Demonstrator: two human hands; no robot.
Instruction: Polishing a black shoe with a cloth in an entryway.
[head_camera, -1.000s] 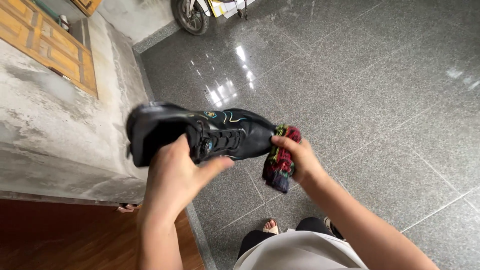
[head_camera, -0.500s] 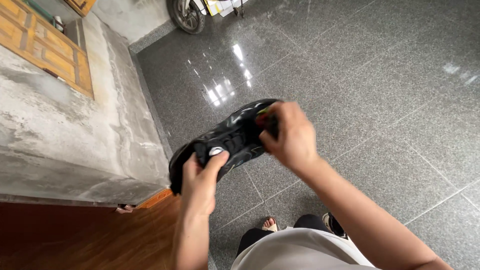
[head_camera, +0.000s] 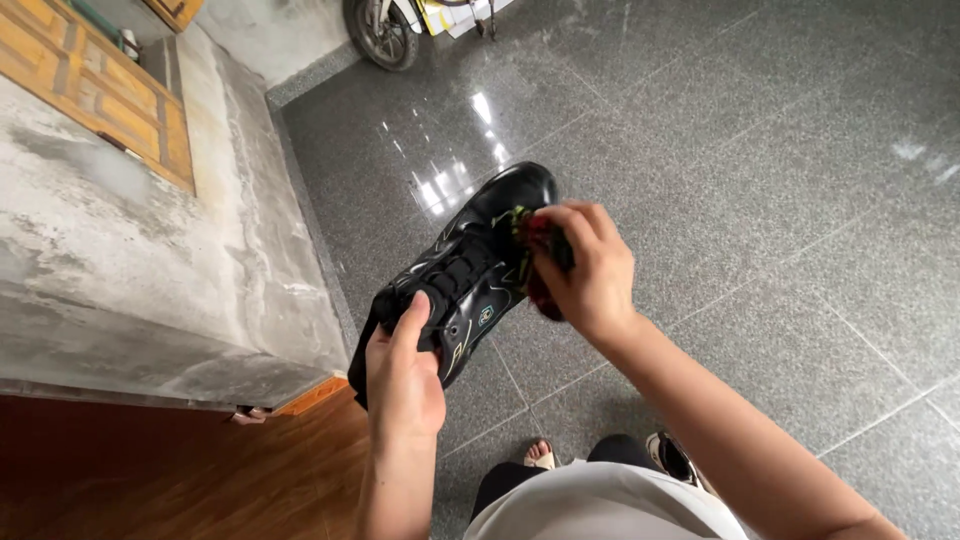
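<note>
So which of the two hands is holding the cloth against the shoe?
The right hand: it presses a dark red cloth near the black shoe's toe. The left hand only grips the shoe's heel end, without any cloth.

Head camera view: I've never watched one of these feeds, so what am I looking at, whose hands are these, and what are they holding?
There is no machine here. The one picture comes from a camera worn on a person's head, looking down at their own two bare hands. The left hand grips a black shoe at its heel end, toe pointing away. The right hand presses a bunched dark red cloth against the toe area. Below lies a glossy grey tiled floor. To the left is a concrete wall, and a wheel shows at the top edge. The person's feet show at the bottom.
</note>
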